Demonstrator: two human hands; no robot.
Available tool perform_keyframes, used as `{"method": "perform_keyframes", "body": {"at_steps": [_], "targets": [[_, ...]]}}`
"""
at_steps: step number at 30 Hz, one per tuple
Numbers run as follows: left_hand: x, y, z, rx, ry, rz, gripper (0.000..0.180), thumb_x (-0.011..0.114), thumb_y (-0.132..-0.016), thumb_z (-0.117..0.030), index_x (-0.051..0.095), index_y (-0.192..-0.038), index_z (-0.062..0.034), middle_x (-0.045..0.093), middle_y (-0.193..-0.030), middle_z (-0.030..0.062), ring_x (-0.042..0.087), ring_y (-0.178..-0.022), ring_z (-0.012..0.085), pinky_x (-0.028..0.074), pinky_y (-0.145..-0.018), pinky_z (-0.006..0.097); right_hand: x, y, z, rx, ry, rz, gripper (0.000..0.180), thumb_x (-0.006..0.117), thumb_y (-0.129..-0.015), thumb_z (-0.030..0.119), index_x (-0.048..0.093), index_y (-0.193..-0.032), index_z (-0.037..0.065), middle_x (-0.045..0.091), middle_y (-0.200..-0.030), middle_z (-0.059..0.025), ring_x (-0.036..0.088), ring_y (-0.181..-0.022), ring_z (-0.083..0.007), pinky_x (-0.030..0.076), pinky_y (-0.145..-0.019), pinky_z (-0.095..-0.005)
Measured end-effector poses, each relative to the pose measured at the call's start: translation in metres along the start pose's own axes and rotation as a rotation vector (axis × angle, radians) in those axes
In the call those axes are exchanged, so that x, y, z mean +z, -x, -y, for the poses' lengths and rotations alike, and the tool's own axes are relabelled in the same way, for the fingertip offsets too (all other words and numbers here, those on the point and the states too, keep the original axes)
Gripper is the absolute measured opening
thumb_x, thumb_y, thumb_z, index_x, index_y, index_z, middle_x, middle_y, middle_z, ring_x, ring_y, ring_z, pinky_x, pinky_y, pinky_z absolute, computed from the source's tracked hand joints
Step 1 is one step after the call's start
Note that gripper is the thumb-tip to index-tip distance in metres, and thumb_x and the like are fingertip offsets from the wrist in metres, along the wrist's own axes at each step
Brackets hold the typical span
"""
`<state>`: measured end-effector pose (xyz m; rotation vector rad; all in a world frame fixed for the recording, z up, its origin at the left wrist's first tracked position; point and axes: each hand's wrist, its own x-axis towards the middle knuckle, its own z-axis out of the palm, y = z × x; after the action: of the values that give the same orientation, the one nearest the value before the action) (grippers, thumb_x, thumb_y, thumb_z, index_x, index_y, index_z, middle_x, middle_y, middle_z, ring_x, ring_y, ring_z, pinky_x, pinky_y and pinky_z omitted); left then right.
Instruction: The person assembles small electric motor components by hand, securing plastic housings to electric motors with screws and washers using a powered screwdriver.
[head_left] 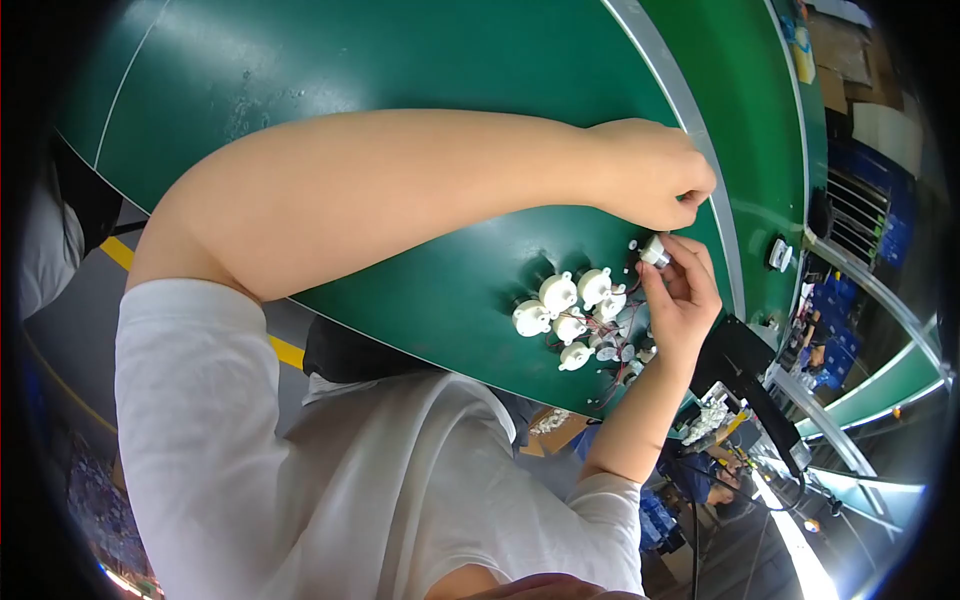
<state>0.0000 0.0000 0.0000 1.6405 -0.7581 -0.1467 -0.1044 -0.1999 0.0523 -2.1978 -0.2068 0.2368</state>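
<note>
green worktable (420, 60), left hand (660, 178) curled, right hand (687, 290) pinching white part (654, 250)

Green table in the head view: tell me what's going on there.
A person is working at the green table with both bare hands. The right hand pinches a small white part between thumb and fingers. The left hand is curled just beyond it; whether it holds anything is hidden. A cluster of white round parts lies on the table, to the left of the right hand.
</note>
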Motion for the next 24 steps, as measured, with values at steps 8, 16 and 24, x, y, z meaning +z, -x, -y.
{"method": "perform_keyframes", "body": {"at_steps": [8, 16, 24], "targets": [[-0.004, 0.004, -0.001, 0.014, -0.045, 0.045, 0.017, 0.059, -0.081, -0.018, 0.068, -0.077, -0.0047, 0.065, -0.066, 0.0146, 0.064, -0.062, 0.0343, 0.05, -0.057, 0.046, 0.007, 0.002, -0.006, 0.011, 0.022, -0.069, 0.039, 0.067, -0.078, -0.023, 0.064, -0.115, -0.01, 0.056, -0.124, -0.0146, 0.061, -0.107, -0.0197, 0.058, -0.086, -0.0294], [-0.004, 0.001, 0.001, 0.026, -0.104, 0.076, 0.013, 0.061, -0.075, -0.016, 0.069, -0.075, -0.0055, 0.068, -0.069, 0.0144, 0.066, -0.064, 0.035, 0.052, -0.057, 0.048, 0.004, 0.003, -0.018, -0.079, -0.025, -0.058, 0.042, 0.064, -0.077, -0.026, 0.061, -0.116, -0.012, 0.054, -0.125, -0.0172, 0.061, -0.107, -0.0225, 0.057, -0.089, -0.0332], [-0.003, 0.001, 0.0, 0.022, -0.098, 0.069, 0.013, 0.06, -0.072, -0.015, 0.069, -0.074, -0.006, 0.069, -0.07, 0.0146, 0.068, -0.065, 0.0351, 0.053, -0.058, 0.047, 0.005, 0.0, -0.007, -0.107, 0.051, -0.059, 0.042, 0.068, -0.076, -0.024, 0.062, -0.116, -0.013, 0.057, -0.118, -0.016, 0.062, -0.103, -0.0216, 0.056, -0.089, -0.0321]]}}
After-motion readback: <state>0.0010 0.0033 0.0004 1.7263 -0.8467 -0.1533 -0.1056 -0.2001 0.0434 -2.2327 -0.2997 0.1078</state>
